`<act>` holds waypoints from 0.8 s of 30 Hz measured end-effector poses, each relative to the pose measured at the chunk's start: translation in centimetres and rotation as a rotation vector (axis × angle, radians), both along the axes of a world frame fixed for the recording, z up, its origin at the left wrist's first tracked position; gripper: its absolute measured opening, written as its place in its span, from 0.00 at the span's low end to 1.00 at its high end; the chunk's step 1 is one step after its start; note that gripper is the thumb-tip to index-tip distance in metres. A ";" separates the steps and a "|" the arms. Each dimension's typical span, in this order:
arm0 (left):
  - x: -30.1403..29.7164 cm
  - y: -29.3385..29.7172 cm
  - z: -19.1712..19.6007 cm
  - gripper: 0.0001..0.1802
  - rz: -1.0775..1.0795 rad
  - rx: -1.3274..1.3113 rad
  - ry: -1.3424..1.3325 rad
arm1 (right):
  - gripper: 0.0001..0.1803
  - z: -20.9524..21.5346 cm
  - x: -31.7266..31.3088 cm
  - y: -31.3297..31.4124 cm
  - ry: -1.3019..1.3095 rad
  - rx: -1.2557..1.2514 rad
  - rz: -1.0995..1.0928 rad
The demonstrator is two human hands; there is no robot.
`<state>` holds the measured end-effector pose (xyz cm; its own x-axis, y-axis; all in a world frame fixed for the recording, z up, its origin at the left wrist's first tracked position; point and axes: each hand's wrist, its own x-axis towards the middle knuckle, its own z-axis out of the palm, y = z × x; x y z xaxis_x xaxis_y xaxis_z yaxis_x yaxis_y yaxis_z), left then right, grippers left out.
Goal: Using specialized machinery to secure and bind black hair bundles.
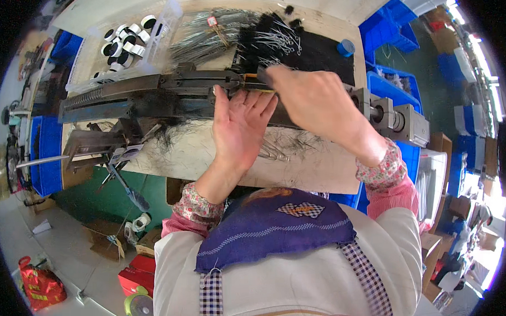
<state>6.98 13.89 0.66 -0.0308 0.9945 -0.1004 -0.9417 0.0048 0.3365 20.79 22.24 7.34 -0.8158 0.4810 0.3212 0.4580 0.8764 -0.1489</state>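
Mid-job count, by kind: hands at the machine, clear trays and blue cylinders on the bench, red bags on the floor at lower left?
Left hand plus right hand: 2
Clear tray: 1
Blue cylinder: 1
Red bag: 1
Total: 5

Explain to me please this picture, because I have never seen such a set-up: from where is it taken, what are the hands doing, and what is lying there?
A wide fisheye camera on the person's head looks down, so straight edges bend. No robot here: two bare hands work at a long, dark metal machine on a pale table. The left hand is open, palm up, fingers at the machine. The right hand is curled beside it; its fingers are mostly hidden, so I cannot tell what it grips. Behind the machine are a clear bin with white-and-black rolls, thin metal wires and black bristly pieces with wire ends.
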 end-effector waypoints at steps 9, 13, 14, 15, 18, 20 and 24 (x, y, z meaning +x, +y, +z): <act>-0.1 0.4 2.0 0.27 0.013 -0.201 0.178 | 0.16 0.2 -1.1 -1.3 -0.153 0.076 0.020; 0.4 0.2 -0.6 0.14 0.044 -0.203 0.210 | 0.16 -2.2 2.2 -2.7 0.018 -0.213 -0.085; 1.1 0.1 -1.4 0.14 0.039 -0.201 0.211 | 0.15 -3.0 3.6 -4.1 -0.049 -0.284 -0.109; 2.0 0.0 -1.8 0.13 0.055 -0.218 0.194 | 0.15 -4.3 4.9 -5.4 -0.118 -0.352 -0.129; 4.6 0.2 -4.2 0.17 0.025 -0.247 0.103 | 0.13 -9.7 6.9 -8.0 -0.196 -0.422 -0.028; 6.2 0.4 -3.7 0.18 0.105 -0.441 0.265 | 0.10 -13.2 6.6 -8.4 -0.193 -0.376 0.031; 2.9 -5.0 -0.6 0.22 -0.116 0.017 0.318 | 0.12 -13.5 6.0 -7.8 -0.287 -0.472 -0.040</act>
<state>9.84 8.87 0.10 0.0551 0.9947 -0.0871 -0.7834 0.0972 0.6139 26.81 14.48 -6.19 -0.8167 0.5517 -0.1695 0.5701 0.7254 -0.3857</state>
